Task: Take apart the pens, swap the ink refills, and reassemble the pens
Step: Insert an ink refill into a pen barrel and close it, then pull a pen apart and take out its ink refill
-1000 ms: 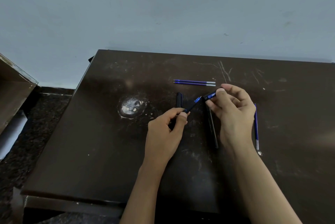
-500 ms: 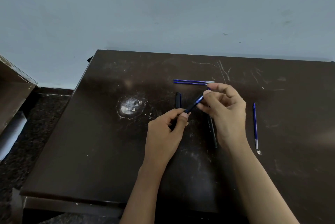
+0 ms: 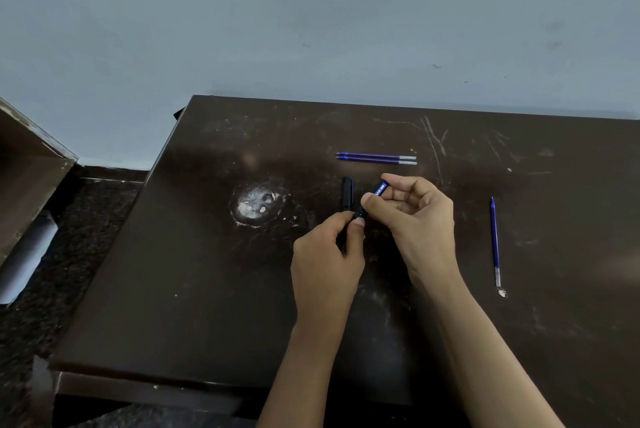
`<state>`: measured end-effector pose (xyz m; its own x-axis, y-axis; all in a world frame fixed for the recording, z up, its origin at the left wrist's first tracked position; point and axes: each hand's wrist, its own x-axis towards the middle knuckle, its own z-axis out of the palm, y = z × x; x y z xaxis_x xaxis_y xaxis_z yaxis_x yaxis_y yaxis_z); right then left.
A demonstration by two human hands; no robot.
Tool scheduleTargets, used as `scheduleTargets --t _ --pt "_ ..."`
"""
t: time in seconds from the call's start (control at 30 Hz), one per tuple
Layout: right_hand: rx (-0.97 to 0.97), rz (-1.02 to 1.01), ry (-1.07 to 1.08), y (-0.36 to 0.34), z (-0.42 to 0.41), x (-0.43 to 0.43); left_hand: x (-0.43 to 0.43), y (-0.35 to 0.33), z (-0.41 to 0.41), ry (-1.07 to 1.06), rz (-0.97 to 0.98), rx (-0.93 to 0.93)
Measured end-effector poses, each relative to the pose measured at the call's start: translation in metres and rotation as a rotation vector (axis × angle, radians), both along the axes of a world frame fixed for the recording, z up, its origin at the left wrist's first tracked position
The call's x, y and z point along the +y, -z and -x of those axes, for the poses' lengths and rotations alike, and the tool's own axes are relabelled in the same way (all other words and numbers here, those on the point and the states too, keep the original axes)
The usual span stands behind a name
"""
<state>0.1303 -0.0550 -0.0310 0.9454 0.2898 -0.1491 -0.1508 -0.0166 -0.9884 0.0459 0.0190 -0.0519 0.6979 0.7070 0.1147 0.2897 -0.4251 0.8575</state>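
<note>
Fingers [image 3: 372, 201] pinching blue pen [image 3: 380, 189], barrel mostly hidden

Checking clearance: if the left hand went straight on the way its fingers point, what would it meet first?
Probably the right hand, whose thumb sits beyond the left hand at the blue pen both hold. The black pen part lies slightly left; depth unclear.

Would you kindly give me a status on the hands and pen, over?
Left hand pinches blue pen at lower end; right hand grips its top. Refill pair far, single refill right, loose on table. Nothing blocking.
</note>
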Motion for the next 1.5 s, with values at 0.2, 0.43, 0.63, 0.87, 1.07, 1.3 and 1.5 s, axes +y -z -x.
scheduleTargets --t 0.2,0.43,0.63,0.87,1.07,1.3,1.5 --pt "-0.027 0.083 -0.045 0.001 0.006 0.004 -0.003 -0.006 -0.002 -0.021 -0.006 0.034" --pt "-0.183 0.385 -0.05 -0.003 -0.005 -0.006 -0.006 -0.013 -0.001 0.185 0.026 0.103" --pt "-0.359 0.683 -0.158 0.01 -0.001 -0.002 0.003 -0.012 0.0 0.044 -0.033 0.067" --pt "-0.469 0.863 -0.15 0.013 0.008 0.001 0.009 -0.01 0.001 -0.062 0.002 0.074" --pt "-0.491 0.957 -0.098 0.0 0.005 -0.003 0.009 -0.011 0.002 -0.085 -0.043 0.167" --pt "-0.347 1.162 -0.26 -0.009 0.006 -0.002 0.009 -0.011 0.003 -0.131 -0.033 0.221" --pt "-0.39 1.156 -0.206 -0.005 0.005 -0.002 0.007 -0.008 0.005 -0.085 -0.014 0.309"
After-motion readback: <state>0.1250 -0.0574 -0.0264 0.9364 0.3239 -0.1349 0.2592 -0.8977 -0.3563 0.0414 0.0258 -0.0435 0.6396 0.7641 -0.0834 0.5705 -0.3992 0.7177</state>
